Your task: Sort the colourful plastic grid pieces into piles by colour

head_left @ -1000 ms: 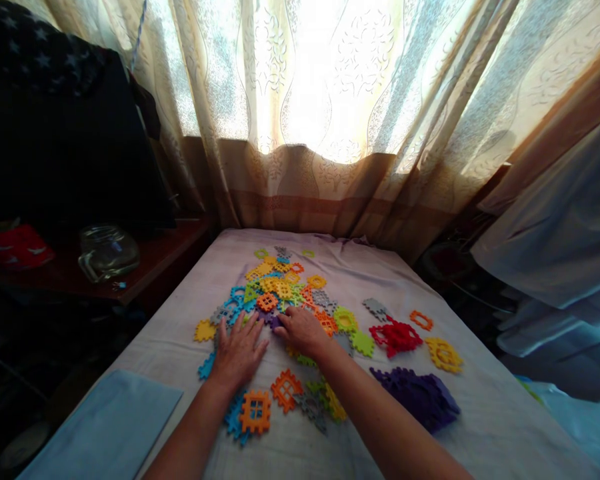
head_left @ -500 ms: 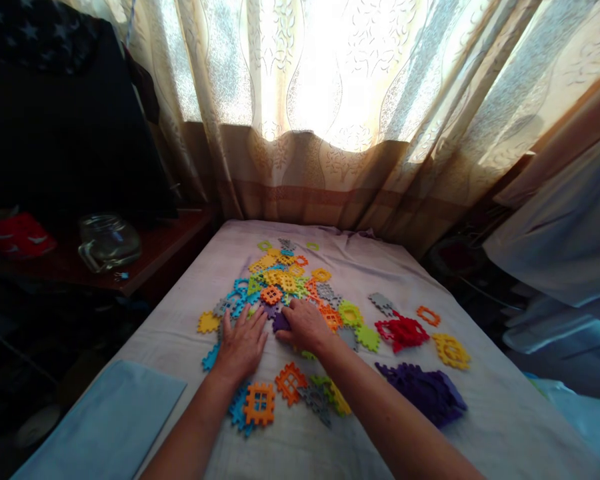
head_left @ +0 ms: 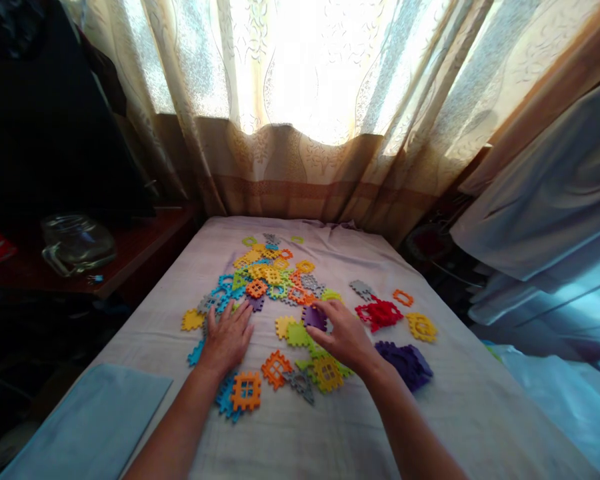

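Note:
A purple toothed building tile (head_left: 314, 319) is between the thumb and fingers of my right hand (head_left: 341, 332), above the right side of the tile heap. My left hand (head_left: 227, 335) lies flat with fingers spread on the heap's near left edge. Its fingertips are beside another purple tile (head_left: 256, 303) and several blue tiles (head_left: 223, 293). Just under and left of the held tile are a lime green tile (head_left: 297, 335) and a pale yellow one (head_left: 283, 326). An orange window tile (head_left: 276, 369) rests nearer to me, between my forearms.
Off to the right are a purple pile (head_left: 405, 365), a red cluster (head_left: 379, 313) and a yellow tile (head_left: 421, 327). A light blue folder-like sheet (head_left: 87, 420) covers the near left corner. A glass jug (head_left: 77, 243) stands on the side table (head_left: 130, 247). Patterned curtains (head_left: 290, 160) hang behind.
My right hand has moved right, carrying the purple tile away from the heap's middle. Pale yellow and lime green tiles now show there. My left hand stays flat; the view has shifted slightly.

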